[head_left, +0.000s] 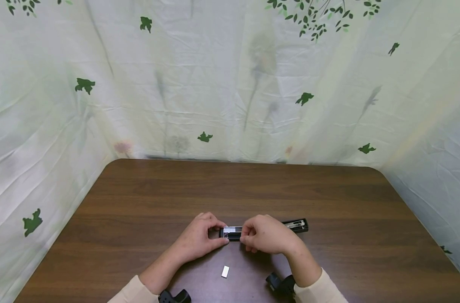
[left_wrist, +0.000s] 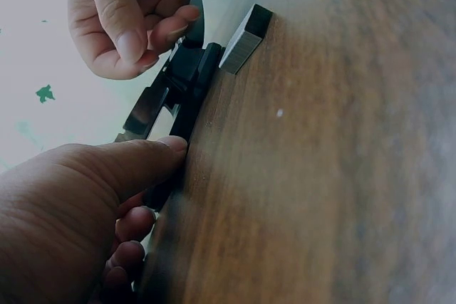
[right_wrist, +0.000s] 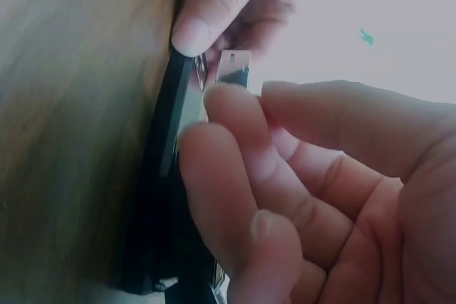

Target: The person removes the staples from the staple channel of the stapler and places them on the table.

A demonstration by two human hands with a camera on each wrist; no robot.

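A black stapler [head_left: 233, 233] lies on the table, opened out, its long metal-lined arm [head_left: 297, 225] stretching to the right. My left hand [head_left: 203, 235] grips its left end, thumb along the near side and fingers behind. Over the middle of the stapler is my right hand [head_left: 266, 233], fingers curled and thumb close to the fingertips. In the right wrist view a metal tip [right_wrist: 234, 60] shows just past the right fingertips. I cannot tell whether the right fingers pinch anything. A short strip of staples [head_left: 225, 272] lies on the table nearer me.
The brown wooden table [head_left: 158, 189] extends around the hands. White curtains [head_left: 222, 84] with green leaf prints hang behind and at both sides. Black wrist devices [head_left: 281, 284] are worn on both forearms, close over the table's near part.
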